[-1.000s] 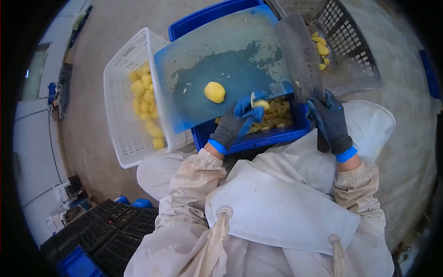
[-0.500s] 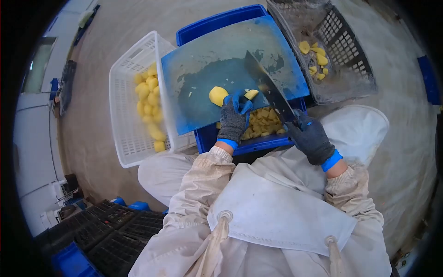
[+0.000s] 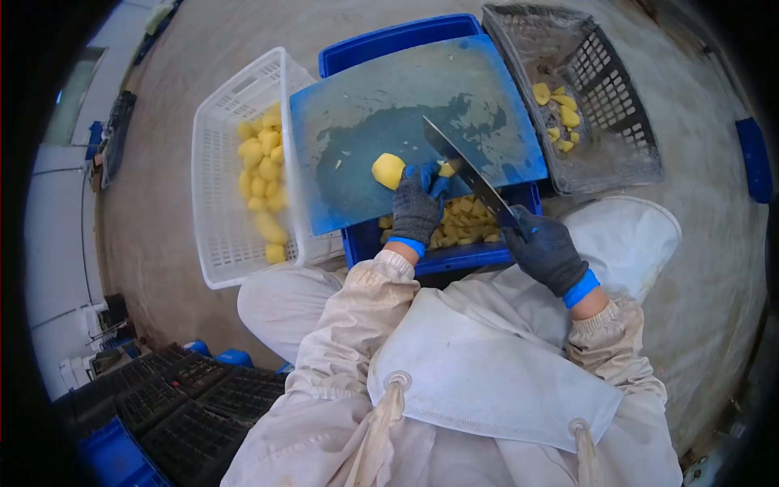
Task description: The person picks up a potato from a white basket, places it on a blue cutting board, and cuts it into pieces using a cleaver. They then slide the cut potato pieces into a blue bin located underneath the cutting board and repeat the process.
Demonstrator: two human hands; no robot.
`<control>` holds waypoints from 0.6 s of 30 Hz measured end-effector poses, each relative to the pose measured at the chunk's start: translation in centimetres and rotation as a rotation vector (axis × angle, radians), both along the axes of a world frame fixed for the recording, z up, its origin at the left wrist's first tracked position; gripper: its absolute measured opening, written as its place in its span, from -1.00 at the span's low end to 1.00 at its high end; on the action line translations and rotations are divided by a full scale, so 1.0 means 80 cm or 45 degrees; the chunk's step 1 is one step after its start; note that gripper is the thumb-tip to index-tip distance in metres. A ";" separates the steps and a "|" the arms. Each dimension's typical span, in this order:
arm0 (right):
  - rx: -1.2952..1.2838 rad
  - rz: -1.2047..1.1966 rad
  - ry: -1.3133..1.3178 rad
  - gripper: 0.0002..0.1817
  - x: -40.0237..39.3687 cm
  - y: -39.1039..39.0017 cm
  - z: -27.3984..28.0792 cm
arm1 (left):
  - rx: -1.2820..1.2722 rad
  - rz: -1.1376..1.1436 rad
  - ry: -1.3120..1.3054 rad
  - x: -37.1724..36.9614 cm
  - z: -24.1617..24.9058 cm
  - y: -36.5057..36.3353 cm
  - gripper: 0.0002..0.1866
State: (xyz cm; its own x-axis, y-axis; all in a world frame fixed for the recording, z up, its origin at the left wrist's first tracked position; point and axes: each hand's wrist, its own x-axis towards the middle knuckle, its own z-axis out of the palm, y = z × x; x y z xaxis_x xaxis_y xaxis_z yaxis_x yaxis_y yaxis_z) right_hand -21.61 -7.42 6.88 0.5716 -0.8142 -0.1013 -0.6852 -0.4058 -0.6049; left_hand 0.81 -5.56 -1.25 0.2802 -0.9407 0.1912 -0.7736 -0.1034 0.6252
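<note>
My right hand [image 3: 545, 250], in a dark grey glove, is closed round the handle of a large kitchen knife [image 3: 475, 177]. Its broad blade points up and left across the cutting board [image 3: 381, 97] and partly covers a small cut potato piece [image 3: 445, 169]. My left hand [image 3: 418, 203], in a blue-and-grey glove, rests at the board's near edge with bent fingers against that piece. A larger peeled potato [image 3: 388, 171] lies just left of these fingers. Below the board's near edge, many potato chunks [image 3: 466, 219] fill a blue bin [image 3: 454, 258].
A white crate [image 3: 213, 203] of peeled potatoes [image 3: 268, 166] stands left of the board. At the right is a dirty grey crate [image 3: 604, 166] with several potato pieces [image 3: 568, 116] inside. Black crates [image 3: 178, 390] and a blue one [image 3: 122, 454] sit at the lower left.
The knife has swung slightly left, its blade now over the small potato piece. My left hand stays between the potato and the piece; the view has shifted a little.
</note>
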 end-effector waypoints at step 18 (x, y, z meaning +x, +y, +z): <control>0.655 -0.746 -0.904 -0.81 -0.028 -0.034 0.017 | 0.513 -0.690 -0.559 -0.010 0.054 -0.039 -0.47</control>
